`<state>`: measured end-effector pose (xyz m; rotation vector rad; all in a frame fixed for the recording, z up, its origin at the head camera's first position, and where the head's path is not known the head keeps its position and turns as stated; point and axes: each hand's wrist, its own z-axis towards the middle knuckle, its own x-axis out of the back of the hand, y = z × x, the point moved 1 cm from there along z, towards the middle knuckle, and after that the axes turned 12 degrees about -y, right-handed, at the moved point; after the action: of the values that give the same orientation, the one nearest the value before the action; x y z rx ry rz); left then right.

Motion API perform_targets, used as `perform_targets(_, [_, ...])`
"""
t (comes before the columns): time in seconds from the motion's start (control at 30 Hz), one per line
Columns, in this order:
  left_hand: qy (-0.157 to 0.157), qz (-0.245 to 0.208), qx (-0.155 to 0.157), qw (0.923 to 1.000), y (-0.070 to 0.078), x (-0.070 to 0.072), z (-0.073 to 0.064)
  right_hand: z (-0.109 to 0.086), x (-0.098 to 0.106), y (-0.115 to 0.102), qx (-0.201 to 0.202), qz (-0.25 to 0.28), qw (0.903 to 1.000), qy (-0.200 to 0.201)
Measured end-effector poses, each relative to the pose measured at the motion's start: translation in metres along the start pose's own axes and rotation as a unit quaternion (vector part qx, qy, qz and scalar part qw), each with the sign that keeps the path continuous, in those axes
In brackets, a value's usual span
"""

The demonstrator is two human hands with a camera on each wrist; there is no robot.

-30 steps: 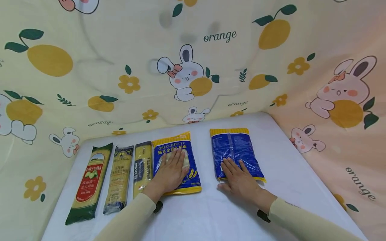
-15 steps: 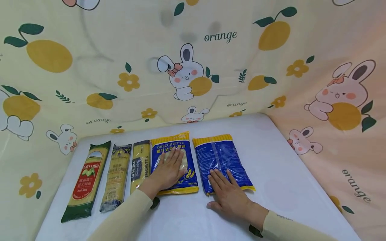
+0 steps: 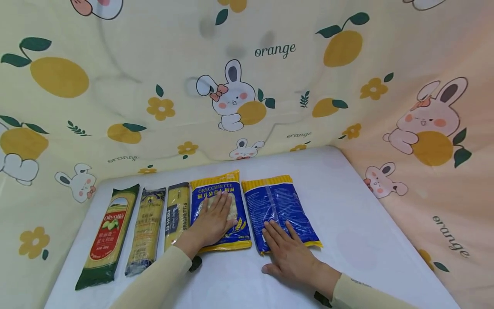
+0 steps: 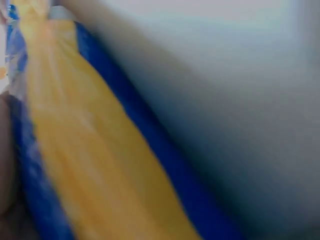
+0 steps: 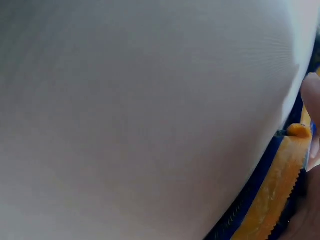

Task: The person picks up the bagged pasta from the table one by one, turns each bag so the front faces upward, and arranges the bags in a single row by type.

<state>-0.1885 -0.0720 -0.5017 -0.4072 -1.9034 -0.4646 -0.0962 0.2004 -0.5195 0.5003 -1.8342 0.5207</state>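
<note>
My left hand (image 3: 213,219) lies with straight fingers on a blue and yellow bag of orecchiette pasta (image 3: 241,231), its printed front facing up. In the left wrist view the yellow bottom seam of the orecchiette bag (image 4: 95,135) runs close past the camera. To its right a second blue and yellow bag (image 3: 291,201) lies back side up, beside the first with a narrow gap. My right hand (image 3: 287,253) rests flat on its lower part, fingers straight and thumb out over the table. The right wrist view catches the yellow end of this second bag (image 5: 267,192).
Left of the bags lie a spaghetti pack (image 3: 178,210) with a dark blue label, a clear-gold pasta pack (image 3: 146,231) and a green-ended pasta pack (image 3: 108,231) with a red label. All lie on a white-covered table (image 3: 355,223). Printed cloth (image 3: 154,64) rises behind and at the sides.
The right hand has slid the second blue bag leftward and slightly nearer, up beside the orecchiette bag. The left hand has stayed on its bag. The head view shifted slightly.
</note>
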Motion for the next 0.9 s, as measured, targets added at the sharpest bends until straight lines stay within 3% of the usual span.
perform_targets(0.13, [-0.019,-0.001,0.021,0.9996,0.005,0.011,0.002,0.001,0.005,0.001,0.004,0.014,0.9994,0.031])
perform_targets(0.37, [-0.014,0.004,0.067,0.9977,0.031,0.06,0.023,-0.003,0.02,0.011,-0.003,0.017,0.9896,0.143])
perform_targets(0.5, [0.02,0.008,0.06,0.9979,0.044,0.073,0.052,-0.009,0.025,0.018,-0.028,0.023,0.9825,0.183])
perform_targets(0.6, [0.046,0.011,0.045,0.9979,0.055,0.079,0.079,-0.015,0.028,0.025,-0.069,0.018,0.9782,0.195])
perform_targets(0.8, [0.073,0.043,0.006,0.9964,0.081,0.084,0.132,-0.028,0.028,0.039,-0.156,-0.027,0.9715,0.177])
perform_targets(0.9, [0.072,0.071,-0.016,0.9948,0.094,0.081,0.155,-0.036,0.022,0.045,-0.193,-0.059,0.9626,0.181])
